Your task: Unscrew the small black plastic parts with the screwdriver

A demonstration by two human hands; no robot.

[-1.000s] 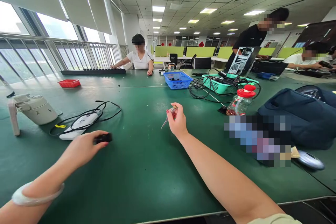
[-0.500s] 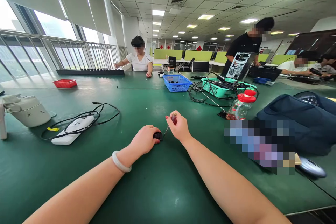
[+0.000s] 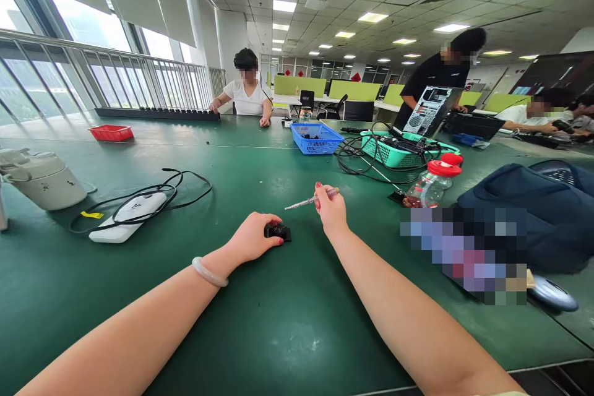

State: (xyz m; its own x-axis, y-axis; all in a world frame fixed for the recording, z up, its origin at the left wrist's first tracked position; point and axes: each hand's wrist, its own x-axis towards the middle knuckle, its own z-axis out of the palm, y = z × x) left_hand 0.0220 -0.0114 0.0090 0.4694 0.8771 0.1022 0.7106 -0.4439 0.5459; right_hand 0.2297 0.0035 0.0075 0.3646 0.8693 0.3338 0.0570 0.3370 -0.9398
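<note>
My left hand rests on the green table with thumb and fingers closed around a small black block-like part. Its exact kind is too small to make out. In my right hand is a thin screwdriver with a clear, brownish handle, pinched between thumb and fingers. The screwdriver lies nearly level, its tip pointing left, above and slightly beyond the black part and apart from it.
To the left lie a white power bank with a black cable and a pale bottle. Beyond are a red tray, a blue basket and a green basket. A red-lidded jar and dark bag stand right. Several people work around.
My right hand has moved right, and the screwdriver has swung from steep beside the black part to nearly level, away from it. My left hand still holds the part.
</note>
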